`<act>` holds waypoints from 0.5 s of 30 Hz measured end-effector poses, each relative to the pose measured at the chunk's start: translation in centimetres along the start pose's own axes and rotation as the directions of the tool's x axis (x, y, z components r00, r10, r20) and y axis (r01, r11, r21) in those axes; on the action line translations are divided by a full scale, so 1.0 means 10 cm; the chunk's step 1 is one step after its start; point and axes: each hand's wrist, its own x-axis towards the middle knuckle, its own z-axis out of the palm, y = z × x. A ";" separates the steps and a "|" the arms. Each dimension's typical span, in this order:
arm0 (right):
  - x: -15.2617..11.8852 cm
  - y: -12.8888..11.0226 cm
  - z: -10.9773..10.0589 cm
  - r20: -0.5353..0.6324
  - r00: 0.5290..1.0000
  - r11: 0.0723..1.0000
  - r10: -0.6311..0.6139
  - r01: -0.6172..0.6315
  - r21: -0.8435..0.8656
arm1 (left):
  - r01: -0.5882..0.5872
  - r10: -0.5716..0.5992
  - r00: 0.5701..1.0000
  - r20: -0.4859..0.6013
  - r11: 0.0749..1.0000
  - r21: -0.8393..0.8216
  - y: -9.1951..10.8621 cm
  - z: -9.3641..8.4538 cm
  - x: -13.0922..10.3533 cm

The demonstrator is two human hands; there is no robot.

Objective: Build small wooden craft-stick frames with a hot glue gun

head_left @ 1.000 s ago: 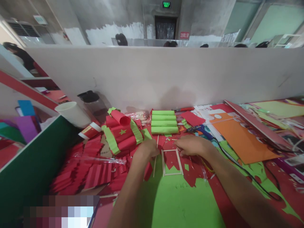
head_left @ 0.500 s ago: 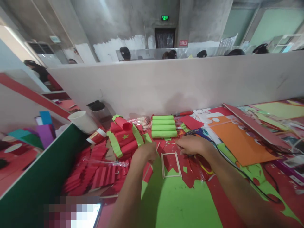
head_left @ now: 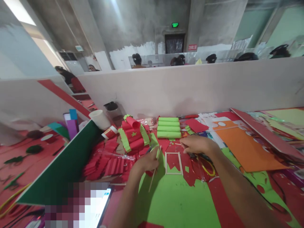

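My left hand [head_left: 146, 163] pinches a thin wooden stick [head_left: 153, 177], which slants over a green sheet [head_left: 178, 199]. To its right lies a small rectangular frame [head_left: 181, 164] of thin sticks, flat on red and green paper. Beyond the frame's right corner is my right hand [head_left: 198, 144], its fingers bent down over a dark tool. A yellow looped handle [head_left: 212, 171] shows below that hand. Whether the fingers grip the tool is hard to make out. A short pale stick piece [head_left: 177, 144] lies by the right fingertips.
Behind the hands sit green paper rolls [head_left: 169, 127] and a red-and-green paper piece with a star [head_left: 134, 134]. Folded red paper [head_left: 115, 167] is heaped at left, beside a green board [head_left: 61, 164] and a phone [head_left: 104, 202]. Orange paper [head_left: 247, 145] lies right. A white partition [head_left: 190, 85] stands behind.
My left hand has turned and come a little nearer, so the stick in it now shows at full length. My right hand stays near the dark tool. The view has swung left.
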 end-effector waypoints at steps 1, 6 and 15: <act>0.00 0.01 0.01 -0.003 1.000 1.000 -0.011 0.011 0.002 | -0.004 0.004 0.999 -0.041 1.000 -0.003 -0.03 0.04 0.00; 0.06 0.02 0.05 0.016 0.999 0.999 -0.034 0.035 -0.013 | -0.045 0.051 0.967 -0.250 0.999 0.029 -0.10 0.16 -0.05; 0.35 -0.05 0.25 -0.158 0.973 0.981 -0.168 0.150 -0.120 | -0.072 0.039 0.926 -0.376 0.995 -0.074 -0.12 0.34 -0.09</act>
